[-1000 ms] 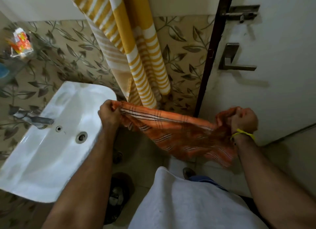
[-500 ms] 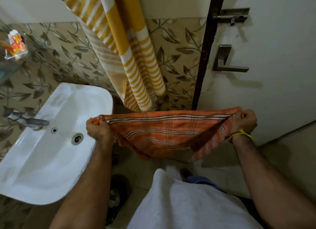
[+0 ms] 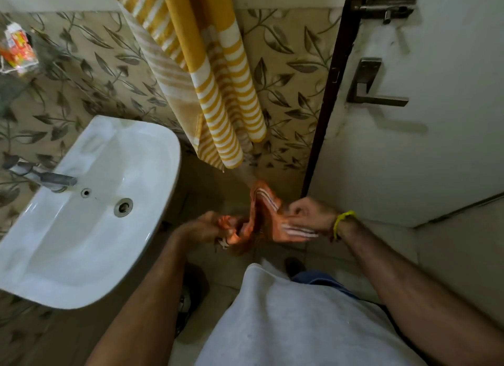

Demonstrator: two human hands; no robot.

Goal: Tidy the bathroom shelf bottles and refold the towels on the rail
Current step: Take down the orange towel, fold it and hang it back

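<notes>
Beside the sink [image 3: 152,158], both hands, left [image 3: 207,226] and right [image 3: 311,215], pinch the bunched orange towel [image 3: 268,218].

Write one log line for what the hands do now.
step: folding | item: orange towel | left hand: grips end | right hand: grips end | hands: close together

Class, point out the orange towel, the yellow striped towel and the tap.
orange towel [image 3: 266,204]: head view, bunched fold between the hands.
yellow striped towel [image 3: 218,98]: head view, hanging striped middle.
tap [image 3: 51,178]: head view, spout.

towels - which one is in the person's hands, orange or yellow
The orange striped towel, bunched between the left hand and right hand. The yellow striped towel hangs against the wall, untouched.
</notes>
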